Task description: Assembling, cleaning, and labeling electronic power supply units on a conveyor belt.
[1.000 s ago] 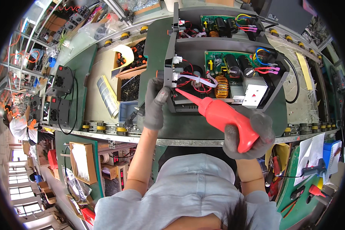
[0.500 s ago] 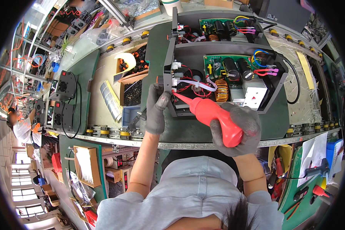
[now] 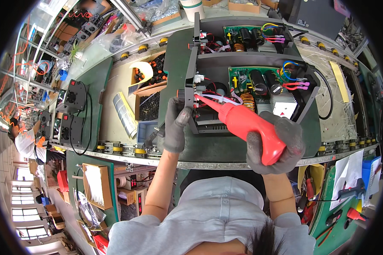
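In my gloved right hand (image 3: 281, 142) is a red squeeze bottle (image 3: 253, 127), tilted with its long pointed nozzle aimed up and left. The nozzle tip meets the inner side of the end panel (image 3: 190, 87) of an open dark metal case (image 3: 253, 58), near the wiring. My gloved left hand (image 3: 175, 127) is closed at the outside of that panel, just below a black part with an orange end (image 3: 181, 93). Inside the case are a green circuit board (image 3: 238, 76), a copper coil (image 3: 247, 101), black capacitors, a silver heat sink (image 3: 284, 104) and coloured wires.
A second open case (image 3: 242, 21) stands behind the first. On the left are boxes of small black parts (image 3: 149, 106), a blue bin (image 3: 147, 127) and finished black units (image 3: 74, 95) on another board. Rollers (image 3: 115, 148) line the near edge. Tools lie at lower right.
My right hand and the bottle have shifted slightly right; the nozzle tip sits a little higher along the panel. My left hand remains at the panel. The whole view has drifted slightly.
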`<state>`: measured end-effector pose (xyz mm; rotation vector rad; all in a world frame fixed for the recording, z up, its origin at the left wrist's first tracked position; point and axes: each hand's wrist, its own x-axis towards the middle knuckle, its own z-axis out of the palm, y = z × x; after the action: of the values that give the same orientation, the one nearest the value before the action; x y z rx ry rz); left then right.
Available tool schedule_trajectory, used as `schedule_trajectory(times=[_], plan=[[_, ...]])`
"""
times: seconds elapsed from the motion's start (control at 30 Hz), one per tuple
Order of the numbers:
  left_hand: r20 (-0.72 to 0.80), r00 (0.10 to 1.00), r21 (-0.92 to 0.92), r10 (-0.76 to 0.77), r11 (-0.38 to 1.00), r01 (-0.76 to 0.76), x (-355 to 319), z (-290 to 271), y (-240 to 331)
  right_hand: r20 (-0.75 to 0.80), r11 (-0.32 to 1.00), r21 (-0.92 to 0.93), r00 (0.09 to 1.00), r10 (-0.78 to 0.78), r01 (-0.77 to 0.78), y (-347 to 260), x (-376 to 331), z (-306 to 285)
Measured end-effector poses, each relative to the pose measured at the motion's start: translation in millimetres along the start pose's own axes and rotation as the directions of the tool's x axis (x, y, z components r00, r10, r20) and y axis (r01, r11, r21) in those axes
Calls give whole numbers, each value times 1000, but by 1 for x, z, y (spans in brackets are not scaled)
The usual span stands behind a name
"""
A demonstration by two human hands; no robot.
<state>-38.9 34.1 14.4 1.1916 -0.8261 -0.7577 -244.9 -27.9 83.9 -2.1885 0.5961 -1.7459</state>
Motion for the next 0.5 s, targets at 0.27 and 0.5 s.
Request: schedule_trajectory(times=[0.27, 0.5], plan=[[-23, 1000, 21, 5, 1000, -5, -1, 2, 1, 105, 998, -47, 993, 50, -46, 0, -11, -8], [-2, 999, 29, 46, 999, -46, -1, 0, -3, 58, 998, -47, 997, -43, 45, 5, -10, -2]])
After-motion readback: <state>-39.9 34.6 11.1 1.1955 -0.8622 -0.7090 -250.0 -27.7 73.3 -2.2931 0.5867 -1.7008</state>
